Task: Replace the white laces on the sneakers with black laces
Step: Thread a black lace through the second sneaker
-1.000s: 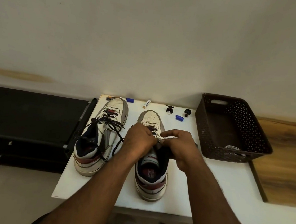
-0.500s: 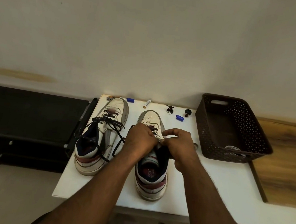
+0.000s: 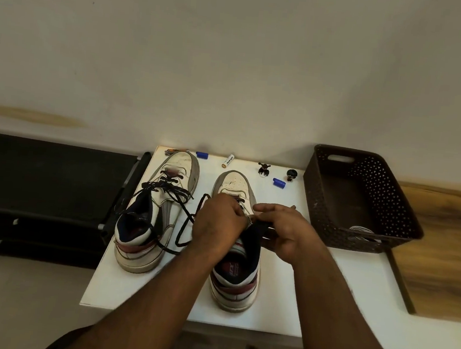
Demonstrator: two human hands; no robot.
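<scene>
Hands point(image 3: 252, 227) on scuffed leather sneaker point(image 3: 236, 259)

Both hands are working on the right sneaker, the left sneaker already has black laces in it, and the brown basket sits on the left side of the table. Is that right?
Not quite: the brown basket sits on the right side of the table, as the head view shows. The rest holds: the left hand and right hand are on the right sneaker, and the left sneaker has black laces in it.
</scene>
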